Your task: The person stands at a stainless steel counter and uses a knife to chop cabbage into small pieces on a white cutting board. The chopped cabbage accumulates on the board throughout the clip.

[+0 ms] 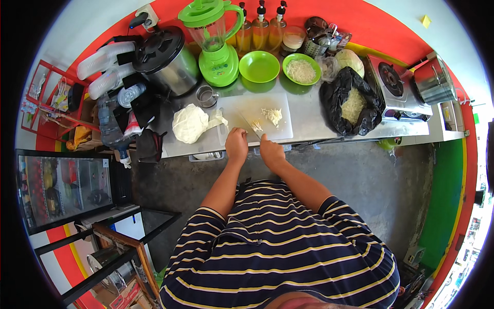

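My right hand (272, 153) grips the handle of a kitchen knife, its thin blade (249, 124) slanting away to the upper left over a white cutting board (235, 106). My left hand (236, 143) is curled at the board's near edge, left of the blade; whatever its fingers may hold is too small to tell. Just by the blade lies a little heap of cut cabbage strips (256, 125). A larger heap of shredded cabbage (272, 116) sits further right on the board. Left of the board rests a peeled cabbage head (189, 123), with a loose cabbage leaf (217, 119) beside it.
Behind the board stand a clear cup (207, 96), a green blender (218, 65), a green bowl (259, 67) and another bowl holding pale shreds (300, 71). To the right are a black plastic bag (332, 104), a whole cabbage (349, 63) and a gas stove (397, 87).
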Tool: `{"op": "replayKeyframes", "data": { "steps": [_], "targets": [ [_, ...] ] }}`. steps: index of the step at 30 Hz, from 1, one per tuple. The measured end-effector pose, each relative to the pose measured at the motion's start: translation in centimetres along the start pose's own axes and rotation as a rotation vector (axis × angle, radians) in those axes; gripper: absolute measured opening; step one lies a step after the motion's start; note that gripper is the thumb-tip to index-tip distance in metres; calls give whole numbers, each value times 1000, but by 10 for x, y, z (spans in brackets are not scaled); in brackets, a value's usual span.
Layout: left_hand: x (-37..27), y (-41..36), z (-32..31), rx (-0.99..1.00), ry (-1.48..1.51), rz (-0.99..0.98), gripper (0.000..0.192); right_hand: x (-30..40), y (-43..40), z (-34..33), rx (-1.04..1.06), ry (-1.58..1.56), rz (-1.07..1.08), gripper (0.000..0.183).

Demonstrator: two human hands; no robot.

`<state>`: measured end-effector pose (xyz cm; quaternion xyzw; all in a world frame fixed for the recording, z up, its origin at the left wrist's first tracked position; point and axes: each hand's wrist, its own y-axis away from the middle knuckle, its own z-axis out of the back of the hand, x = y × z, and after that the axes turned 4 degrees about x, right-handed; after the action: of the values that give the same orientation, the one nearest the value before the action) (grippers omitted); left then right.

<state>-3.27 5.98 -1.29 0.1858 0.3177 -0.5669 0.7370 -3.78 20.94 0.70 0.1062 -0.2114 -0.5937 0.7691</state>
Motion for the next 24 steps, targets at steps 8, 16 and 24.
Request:
{"op": "replayKeyframes", "data": {
  "steps": [8,16,24],
  "targets": [
    [-6,-5,-8,56,34,-47,3,-24,6,16,-78,-156,37,21],
    [-26,2,-16,18,-27,-40,8,-35,9,14,-70,-143,219,39],
    [-33,9,-22,3,-83,41,8,-35,11,1,-23,-61,190,37]
  ]
}}
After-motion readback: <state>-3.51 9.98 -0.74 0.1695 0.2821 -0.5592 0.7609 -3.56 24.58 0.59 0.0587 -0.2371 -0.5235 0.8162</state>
